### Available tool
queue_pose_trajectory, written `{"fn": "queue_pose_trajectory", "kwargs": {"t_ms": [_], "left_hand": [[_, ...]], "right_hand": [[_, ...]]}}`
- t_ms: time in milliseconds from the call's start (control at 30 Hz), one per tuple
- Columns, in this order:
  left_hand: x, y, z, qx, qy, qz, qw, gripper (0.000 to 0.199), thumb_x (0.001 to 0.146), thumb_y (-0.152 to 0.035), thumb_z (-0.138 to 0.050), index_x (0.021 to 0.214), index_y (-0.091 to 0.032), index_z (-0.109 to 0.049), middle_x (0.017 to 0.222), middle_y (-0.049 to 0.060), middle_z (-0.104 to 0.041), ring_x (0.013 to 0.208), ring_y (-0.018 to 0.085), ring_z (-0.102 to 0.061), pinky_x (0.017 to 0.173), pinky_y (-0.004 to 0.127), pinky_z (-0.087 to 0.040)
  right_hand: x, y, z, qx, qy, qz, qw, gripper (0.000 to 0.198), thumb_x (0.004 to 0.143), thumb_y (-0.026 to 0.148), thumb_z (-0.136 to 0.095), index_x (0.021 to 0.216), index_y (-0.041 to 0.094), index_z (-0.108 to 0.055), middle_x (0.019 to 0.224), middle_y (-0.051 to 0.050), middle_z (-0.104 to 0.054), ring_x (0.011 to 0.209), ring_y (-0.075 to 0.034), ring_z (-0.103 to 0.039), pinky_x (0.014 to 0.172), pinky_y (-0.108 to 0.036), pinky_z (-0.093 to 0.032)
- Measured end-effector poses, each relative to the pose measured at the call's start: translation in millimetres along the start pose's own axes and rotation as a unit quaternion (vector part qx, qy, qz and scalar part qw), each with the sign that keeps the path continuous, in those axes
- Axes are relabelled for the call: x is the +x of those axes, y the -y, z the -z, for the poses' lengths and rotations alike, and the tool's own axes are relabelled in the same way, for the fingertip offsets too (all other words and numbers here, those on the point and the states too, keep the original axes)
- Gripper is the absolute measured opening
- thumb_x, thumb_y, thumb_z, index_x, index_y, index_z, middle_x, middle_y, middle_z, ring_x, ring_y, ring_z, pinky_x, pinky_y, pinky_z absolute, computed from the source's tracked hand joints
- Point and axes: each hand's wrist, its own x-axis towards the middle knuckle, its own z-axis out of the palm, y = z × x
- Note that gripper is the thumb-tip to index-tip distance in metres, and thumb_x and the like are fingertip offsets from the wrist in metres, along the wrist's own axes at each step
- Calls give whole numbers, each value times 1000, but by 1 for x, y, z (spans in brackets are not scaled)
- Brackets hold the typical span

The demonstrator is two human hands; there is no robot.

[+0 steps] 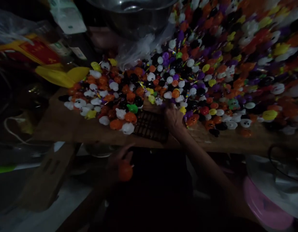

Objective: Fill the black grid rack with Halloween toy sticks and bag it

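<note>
Low in front of the table edge, my left hand [116, 161] is curled round a small orange plastic pumpkin-like figure [125, 170], with the index finger pointing outward. My right hand [174, 117] reaches over the table to the near edge of a large heap of small plastic figures [173, 80]. Its fingers are bent down among them; what they grip is hidden in shadow. Just left of that hand lies a dark slotted tray [151, 125]. Beside the tray, a smaller cluster holds orange, white and black figures and a green one [132, 108].
The wooden table [110, 138] carries the heap, which spreads far right. A metal bowl [131, 19] and a clear plastic bag [136, 51] sit at the back. A yellow and red package [44, 51] is at left. Below right stands a pink basin [264, 206].
</note>
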Motion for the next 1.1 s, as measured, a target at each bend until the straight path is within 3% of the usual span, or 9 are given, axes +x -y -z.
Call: {"fn": "queue_pose_trajectory", "kwargs": {"t_ms": [100, 167, 367, 500, 567, 633, 833, 1000, 1100], "left_hand": [[-6, 18, -38, 33, 1, -104, 994, 32, 104, -39, -50, 113, -22, -76, 101, 8, -78, 95, 22, -73, 91, 38, -58], [-8, 24, -49, 51, -15, -152, 987, 32, 104, -34, -50, 116, -22, -77, 100, 8, -79, 96, 23, -73, 96, 39, -56], [0, 26, -52, 80, -47, -220, 971, 34, 103, -24, -53, 132, -22, -69, 124, 11, -75, 121, 27, -66, 108, 44, -52], [11, 21, -55, 78, -52, -253, 963, 40, 105, -25, -46, 142, -16, -61, 146, 16, -63, 145, 29, -50, 118, 47, -45], [13, 15, -54, 52, -57, -266, 961, 48, 109, -33, -34, 148, -16, -55, 148, 16, -61, 149, 30, -46, 122, 49, -41], [15, 8, -55, 4, -59, -230, 971, 52, 109, -39, -29, 154, -20, -48, 151, 13, -58, 149, 29, -46, 124, 50, -38], [39, -25, -81, -176, -8, -31, 984, 56, 103, -42, -52, 156, -27, -43, 139, 10, -68, 125, 26, -68, 102, 38, -59], [57, -45, -93, -260, 69, 10, 963, 46, 103, -50, -52, 140, -24, -58, 125, 9, -75, 117, 25, -71, 99, 37, -60], [62, -44, -92, -308, 62, 49, 948, 45, 105, -52, -44, 140, -24, -52, 116, 10, -76, 99, 23, -76, 85, 36, -64]], "right_hand": [[4, -3, -25, 94, -119, 53, 987, 32, 100, 15, -42, 116, 11, -69, 129, -25, -66, 114, -35, -65, 92, -51, -51], [17, -9, -31, 149, -167, 59, 973, 23, 100, 19, -48, 107, 14, -69, 119, -22, -69, 99, -30, -67, 85, -45, -52], [46, -15, -15, 198, -195, 56, 959, 24, 87, 29, -75, 104, 16, -64, 85, -8, -70, 64, -16, -55, 60, -29, -40], [1, -11, -5, 237, -187, 97, 948, 13, 90, 21, -68, 102, 19, -64, 86, -6, -72, 69, -17, -60, 64, -28, -46], [-32, -8, 0, 309, -130, 161, 928, 5, 94, 21, -63, 96, 19, -67, 86, -5, -73, 76, -19, -65, 70, -29, -51], [-60, -4, 4, 372, -69, 188, 906, 10, 97, 26, -63, 100, 20, -70, 94, -6, -75, 85, -19, -70, 76, -29, -54], [-93, 6, 11, 461, 35, 193, 865, 19, 100, 34, -61, 113, 22, -70, 107, -8, -76, 97, -21, -73, 83, -31, -58], [-80, -30, 29, 317, 48, 259, 911, 16, 101, 26, -57, 100, 22, -72, 96, -4, -74, 84, -17, -70, 75, -25, -55], [-47, -75, 52, 224, -28, 210, 951, 25, 102, 22, -49, 106, 20, -74, 103, -11, -73, 95, -23, -67, 82, -33, -52]]}}
